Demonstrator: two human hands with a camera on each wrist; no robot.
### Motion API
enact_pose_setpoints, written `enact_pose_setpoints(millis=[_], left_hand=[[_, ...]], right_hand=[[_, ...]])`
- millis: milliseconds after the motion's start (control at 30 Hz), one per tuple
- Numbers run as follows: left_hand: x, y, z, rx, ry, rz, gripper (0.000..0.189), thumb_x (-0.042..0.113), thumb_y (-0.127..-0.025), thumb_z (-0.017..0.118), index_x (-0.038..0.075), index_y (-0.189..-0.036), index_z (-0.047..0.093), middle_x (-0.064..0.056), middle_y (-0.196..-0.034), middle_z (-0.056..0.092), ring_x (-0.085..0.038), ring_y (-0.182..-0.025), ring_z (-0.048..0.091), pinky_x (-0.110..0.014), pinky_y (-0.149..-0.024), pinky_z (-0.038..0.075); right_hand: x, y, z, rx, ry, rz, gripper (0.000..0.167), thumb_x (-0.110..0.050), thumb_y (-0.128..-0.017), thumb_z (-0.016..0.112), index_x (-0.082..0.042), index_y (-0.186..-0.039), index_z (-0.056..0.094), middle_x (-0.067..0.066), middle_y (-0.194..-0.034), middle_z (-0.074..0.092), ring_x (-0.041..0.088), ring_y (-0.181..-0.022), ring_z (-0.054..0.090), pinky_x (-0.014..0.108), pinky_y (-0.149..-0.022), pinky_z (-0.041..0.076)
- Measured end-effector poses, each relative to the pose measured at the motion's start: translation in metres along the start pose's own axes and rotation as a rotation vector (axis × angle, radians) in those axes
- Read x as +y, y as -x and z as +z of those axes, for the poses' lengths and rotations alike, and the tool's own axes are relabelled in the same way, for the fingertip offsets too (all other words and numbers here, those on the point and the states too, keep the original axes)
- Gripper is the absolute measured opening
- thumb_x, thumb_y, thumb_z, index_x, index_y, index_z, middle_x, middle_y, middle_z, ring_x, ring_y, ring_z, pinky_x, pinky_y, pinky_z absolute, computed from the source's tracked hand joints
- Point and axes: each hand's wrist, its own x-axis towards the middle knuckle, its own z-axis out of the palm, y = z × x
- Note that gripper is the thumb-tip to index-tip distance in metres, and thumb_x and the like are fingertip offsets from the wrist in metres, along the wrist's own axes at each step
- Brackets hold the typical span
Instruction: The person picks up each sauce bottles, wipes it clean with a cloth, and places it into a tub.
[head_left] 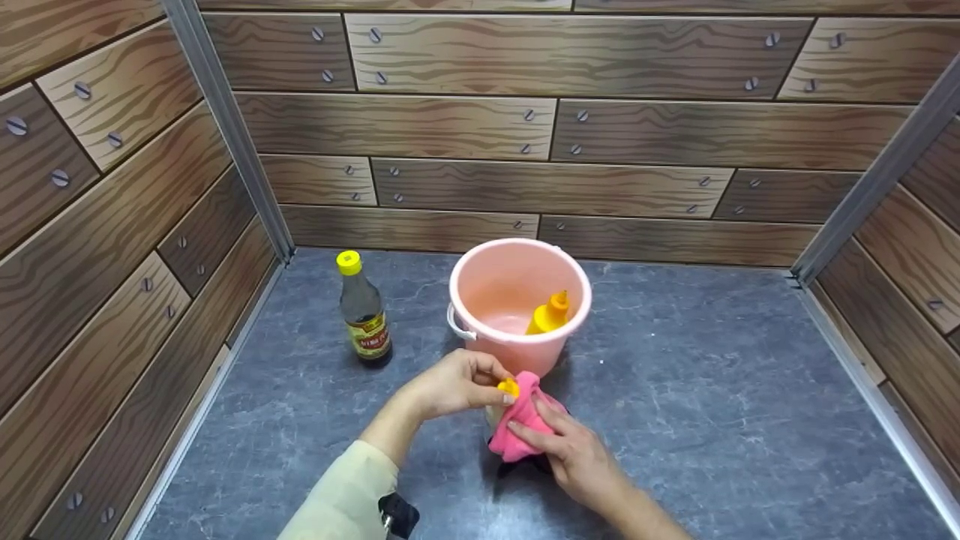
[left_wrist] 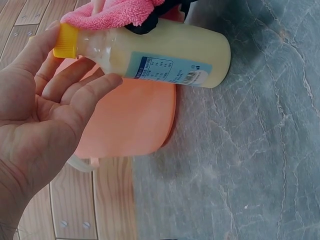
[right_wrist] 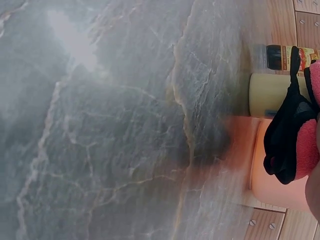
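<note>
A bottle of pale yellow content (left_wrist: 195,47) with a blue label stands upright in front of the bucket, mostly hidden by cloth in the head view. My left hand (head_left: 454,386) pinches its yellow cap (left_wrist: 66,41) between thumb and fingers. A pink fluffy cloth (head_left: 517,431) with black trim (right_wrist: 287,135) lies against the upper part of that bottle. My right hand (head_left: 581,457) holds this cloth, fingers spread over it; in the right wrist view only a sliver of that hand shows.
Just behind the hands stands a pink bucket (head_left: 529,356) with a white handle; a yellow squeeze bottle (head_left: 547,320) leans inside it. To the left, a dark sauce bottle (head_left: 367,322) with a yellow cap stands upright. Wood-patterned walls (head_left: 450,127) enclose the grey marbled surface (head_left: 712,412).
</note>
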Motion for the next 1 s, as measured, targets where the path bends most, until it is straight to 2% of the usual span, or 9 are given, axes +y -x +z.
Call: enact_pose_setpoints(millis=[300, 567, 733, 1000], left_hand=[[0.001, 0.000, -0.001, 0.008, -0.015, -0.006, 0.017, 0.016, -0.095, 0.082, 0.010, -0.110, 0.078, -0.001, -0.101, 0.079, -0.014, -0.086, 0.069, -0.037, -0.085, 0.061], [0.000, -0.001, 0.000, 0.010, -0.033, -0.001, 0.016, 0.016, -0.095, 0.082, 0.012, -0.110, 0.079, 0.001, -0.100, 0.079, -0.013, -0.086, 0.069, -0.030, -0.081, 0.059], [-0.001, 0.000, 0.001, 0.017, -0.023, 0.014, 0.016, 0.014, -0.094, 0.083, 0.010, -0.110, 0.079, 0.000, -0.099, 0.079, -0.012, -0.084, 0.069, -0.028, -0.078, 0.059], [-0.001, 0.000, 0.000, 0.026, -0.028, 0.022, 0.017, 0.014, -0.094, 0.083, 0.009, -0.110, 0.079, -0.001, -0.102, 0.080, -0.011, -0.084, 0.068, -0.026, -0.077, 0.057]], right_hand=[[0.001, 0.009, 0.002, -0.008, -0.001, 0.003, 0.062, 0.002, -0.077, 0.083, -0.030, -0.131, 0.077, 0.021, -0.143, 0.064, 0.039, -0.123, 0.067, 0.029, -0.113, 0.043], [0.001, 0.012, 0.002, -0.015, -0.003, 0.020, 0.065, 0.005, -0.076, 0.083, -0.030, -0.131, 0.077, 0.023, -0.141, 0.064, 0.042, -0.124, 0.066, 0.032, -0.113, 0.043], [0.001, 0.015, 0.004, -0.015, -0.012, 0.024, 0.061, 0.002, -0.079, 0.080, -0.030, -0.131, 0.077, 0.024, -0.141, 0.063, 0.042, -0.125, 0.065, 0.035, -0.114, 0.042], [0.004, 0.021, 0.005, -0.023, 0.005, -0.001, 0.064, 0.002, -0.075, 0.083, -0.030, -0.131, 0.077, 0.024, -0.140, 0.064, 0.041, -0.122, 0.067, 0.029, -0.115, 0.040]])
